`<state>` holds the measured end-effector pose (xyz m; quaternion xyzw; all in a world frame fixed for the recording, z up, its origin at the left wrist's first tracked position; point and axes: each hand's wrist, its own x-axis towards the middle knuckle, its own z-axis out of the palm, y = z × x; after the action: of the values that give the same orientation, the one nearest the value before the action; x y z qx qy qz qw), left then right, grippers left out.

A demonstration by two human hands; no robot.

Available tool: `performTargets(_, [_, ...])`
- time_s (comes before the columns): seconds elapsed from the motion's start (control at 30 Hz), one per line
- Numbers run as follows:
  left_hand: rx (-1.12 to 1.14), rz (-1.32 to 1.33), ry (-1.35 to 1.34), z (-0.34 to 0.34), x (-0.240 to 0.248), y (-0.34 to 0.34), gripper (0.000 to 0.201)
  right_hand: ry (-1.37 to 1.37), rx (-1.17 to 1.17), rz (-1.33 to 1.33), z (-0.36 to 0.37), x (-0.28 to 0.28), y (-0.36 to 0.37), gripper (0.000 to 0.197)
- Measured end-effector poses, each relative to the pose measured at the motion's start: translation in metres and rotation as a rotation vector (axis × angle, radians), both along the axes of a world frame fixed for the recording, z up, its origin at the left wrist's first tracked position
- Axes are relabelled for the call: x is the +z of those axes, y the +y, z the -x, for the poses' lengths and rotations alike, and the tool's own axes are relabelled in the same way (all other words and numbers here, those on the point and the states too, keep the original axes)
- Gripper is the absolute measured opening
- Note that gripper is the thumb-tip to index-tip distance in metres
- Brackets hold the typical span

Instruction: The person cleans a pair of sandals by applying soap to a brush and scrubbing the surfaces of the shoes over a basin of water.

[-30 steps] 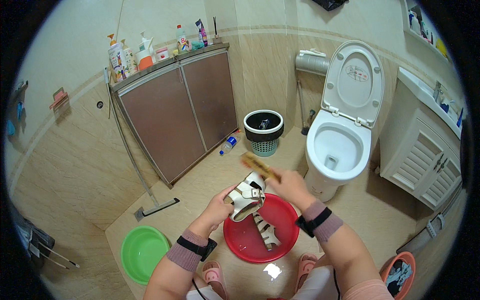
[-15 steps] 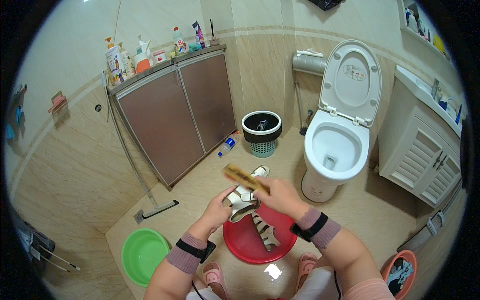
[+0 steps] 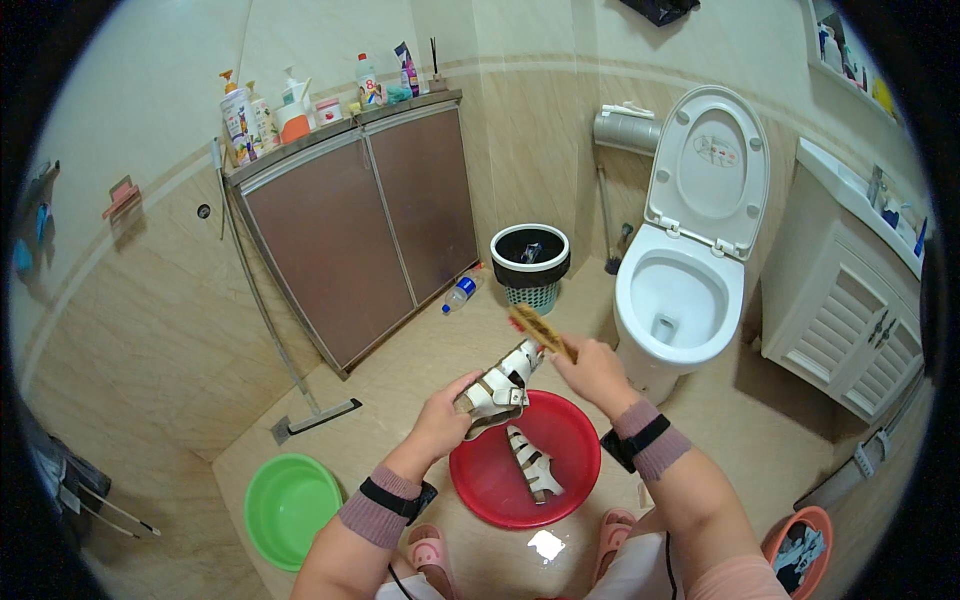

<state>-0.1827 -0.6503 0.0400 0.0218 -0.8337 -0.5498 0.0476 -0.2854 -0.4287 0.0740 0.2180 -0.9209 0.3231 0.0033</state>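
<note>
My left hand [image 3: 445, 418] is closed round the heel end of a white strappy sandal [image 3: 497, 393], which I hold tilted over a red basin [image 3: 470, 475]. In my right hand [image 3: 597, 376] is a wooden scrubbing brush [image 3: 543, 331] with reddish bristles at its far end. The brush lies against or just over the sandal's toe; the exact contact is hard to see. A second white sandal [image 3: 534, 465] rests inside the red basin, below my hands.
A green basin [image 3: 291, 512] stands on the floor at the left, near a long-handled squeegee [image 3: 322, 416]. Ahead are a plastic bottle [image 3: 461, 292], a trash bin [image 3: 531, 284] and an open toilet [image 3: 672, 292]. An orange basket [image 3: 818, 567] with clothes sits at lower right.
My right hand and the brush have moved right, toward the sandal's toe. The held sandal has been turned, so its straps and buckle show more, and the view has shifted slightly.
</note>
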Motion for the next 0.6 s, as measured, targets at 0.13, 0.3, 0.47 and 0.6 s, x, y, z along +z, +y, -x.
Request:
performTargets(0.13, [-0.002,-0.164,-0.087,-0.003,-0.001,-0.002,0.067,0.066,0.235,0.116,-0.02,-0.004,-0.016,0.043])
performTargets(0.3, [-0.025,-0.189,-0.075,0.003,-0.005,0.002,0.068,-0.021,-0.051,0.036,0.005,-0.002,0.008,0.041])
performTargets(0.47, [-0.03,-0.176,-0.068,0.0,-0.013,-0.005,0.068,0.048,0.186,0.073,-0.016,-0.007,-0.01,0.04])
performTargets(0.6, [-0.02,-0.214,-0.067,0.001,-0.004,0.001,0.069,-0.05,-0.011,0.034,0.001,0.005,0.009,0.039])
